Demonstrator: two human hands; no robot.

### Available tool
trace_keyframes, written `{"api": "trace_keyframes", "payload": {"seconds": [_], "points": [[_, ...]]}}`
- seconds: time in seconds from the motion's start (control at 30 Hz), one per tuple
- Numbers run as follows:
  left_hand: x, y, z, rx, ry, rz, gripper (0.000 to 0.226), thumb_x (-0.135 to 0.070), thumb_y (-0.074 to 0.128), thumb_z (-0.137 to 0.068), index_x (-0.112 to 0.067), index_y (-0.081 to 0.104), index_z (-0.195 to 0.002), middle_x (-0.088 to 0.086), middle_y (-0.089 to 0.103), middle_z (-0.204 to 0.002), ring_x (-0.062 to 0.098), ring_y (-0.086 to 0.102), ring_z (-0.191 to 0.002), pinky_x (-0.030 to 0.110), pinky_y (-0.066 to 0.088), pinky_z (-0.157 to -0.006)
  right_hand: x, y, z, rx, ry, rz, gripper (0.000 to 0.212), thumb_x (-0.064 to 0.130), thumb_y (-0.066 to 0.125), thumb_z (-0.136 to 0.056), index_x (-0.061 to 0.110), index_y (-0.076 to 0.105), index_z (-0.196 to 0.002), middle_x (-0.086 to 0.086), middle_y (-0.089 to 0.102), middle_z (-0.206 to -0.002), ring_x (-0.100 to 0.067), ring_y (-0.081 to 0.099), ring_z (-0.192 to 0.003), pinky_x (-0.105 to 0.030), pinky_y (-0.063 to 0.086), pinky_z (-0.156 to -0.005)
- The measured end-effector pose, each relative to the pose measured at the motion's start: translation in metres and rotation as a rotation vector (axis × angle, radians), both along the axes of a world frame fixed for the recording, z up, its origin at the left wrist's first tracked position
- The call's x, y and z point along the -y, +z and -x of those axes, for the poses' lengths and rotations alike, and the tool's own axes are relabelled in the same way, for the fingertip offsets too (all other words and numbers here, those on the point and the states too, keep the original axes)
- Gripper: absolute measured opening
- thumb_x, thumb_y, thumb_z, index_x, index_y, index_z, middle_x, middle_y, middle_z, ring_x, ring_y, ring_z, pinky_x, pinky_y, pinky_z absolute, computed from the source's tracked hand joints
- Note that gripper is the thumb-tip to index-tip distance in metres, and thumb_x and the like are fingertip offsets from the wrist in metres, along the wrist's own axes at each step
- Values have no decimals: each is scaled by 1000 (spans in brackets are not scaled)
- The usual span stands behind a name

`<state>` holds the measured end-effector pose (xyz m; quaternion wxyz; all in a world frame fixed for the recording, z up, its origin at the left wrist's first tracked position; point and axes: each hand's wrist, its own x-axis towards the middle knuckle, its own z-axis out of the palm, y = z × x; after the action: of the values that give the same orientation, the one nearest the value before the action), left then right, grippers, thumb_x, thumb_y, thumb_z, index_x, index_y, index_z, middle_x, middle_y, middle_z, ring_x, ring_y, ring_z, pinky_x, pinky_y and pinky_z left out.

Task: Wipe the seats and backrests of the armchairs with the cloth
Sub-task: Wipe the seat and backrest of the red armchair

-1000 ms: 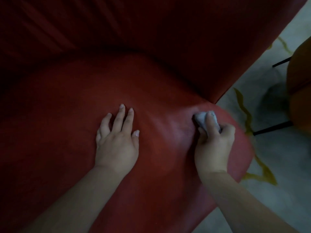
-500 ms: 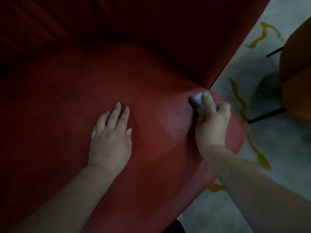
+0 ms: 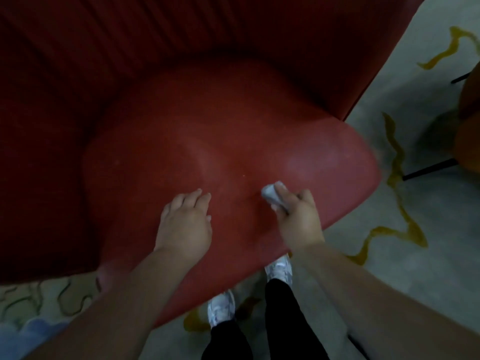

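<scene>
On the red seat (image 3: 233,141), near its front edge, the right hand (image 3: 298,216) grips a balled grey cloth (image 3: 271,194), fingers curled over it and pressing it to the cushion. Just beside it, apart from the cloth, the left hand (image 3: 185,224) rests flat on the seat with fingers straight and holding nothing. Behind the seat rises the dark red backrest (image 3: 181,35), curving round to the left. Both forearms reach in from below and hide part of the seat's front edge. Under that edge show two white shoes (image 3: 279,267) and black trouser legs (image 3: 283,320) on a pale carpet (image 3: 389,268) with yellow squiggles. At right, an orange chair (image 3: 468,131) with thin black legs stands well apart from the seat.
</scene>
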<state>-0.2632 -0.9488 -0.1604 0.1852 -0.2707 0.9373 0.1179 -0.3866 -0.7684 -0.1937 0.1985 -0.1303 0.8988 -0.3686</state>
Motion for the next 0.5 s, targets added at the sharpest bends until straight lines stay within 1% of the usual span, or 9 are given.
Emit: {"api": "trace_keyframes", "payload": {"seconds": [0.07,0.17,0.2,0.27,0.33,0.4,0.5], "points": [[1,24,-9,47,-26,26,54,-32,45,-94,-23,35,-146,-2,34,-152,21,29,-135,39,26,-110,0,27,5,-23,58,-26,43,9,67,-85,17,60,-127,2,41,-94,-19,49,-91,-16,33,-85],[-2,68,-22,39,-14,47,54,-33,44,-94,-23,35,-146,-2,35,-151,22,30,-135,42,26,-110,1,72,7,-32,106,7,46,13,68,-85,21,59,-129,0,42,-99,-18,50,-95,-14,32,-85],[-5,84,-26,29,-5,52,53,-34,44,-94,-24,35,-146,-2,35,-151,21,30,-134,42,26,-110,2,88,6,-44,130,10,46,14,68,-85,21,58,-130,1,42,-99,-18,50,-94,-12,31,-84],[-7,116,-36,12,3,69,53,-35,43,-94,-24,34,-146,-4,34,-152,20,31,-134,41,27,-109,5,121,3,-57,163,22,46,15,67,-86,21,57,-131,1,41,-96,-14,49,-87,-3,28,-75],[-7,146,-49,-6,34,77,52,-35,43,-95,-25,34,-146,-4,34,-151,20,31,-134,39,28,-110,11,155,-2,-43,184,49,46,15,67,-87,21,56,-131,1,42,-96,-8,46,-82,5,27,-71],[-5,173,-63,-29,71,97,51,-34,41,-97,-25,34,-146,-4,35,-151,19,33,-133,37,30,-109,18,185,-8,-36,218,87,46,16,66,-87,22,56,-132,1,44,-97,-5,48,-82,8,27,-72],[2,207,-83,-53,136,136,50,-35,39,-98,-24,34,-146,-4,36,-150,17,34,-132,35,32,-107,32,224,-16,-29,285,135,46,19,66,-88,24,55,-132,7,42,-95,3,48,-81,9,25,-72]]}}
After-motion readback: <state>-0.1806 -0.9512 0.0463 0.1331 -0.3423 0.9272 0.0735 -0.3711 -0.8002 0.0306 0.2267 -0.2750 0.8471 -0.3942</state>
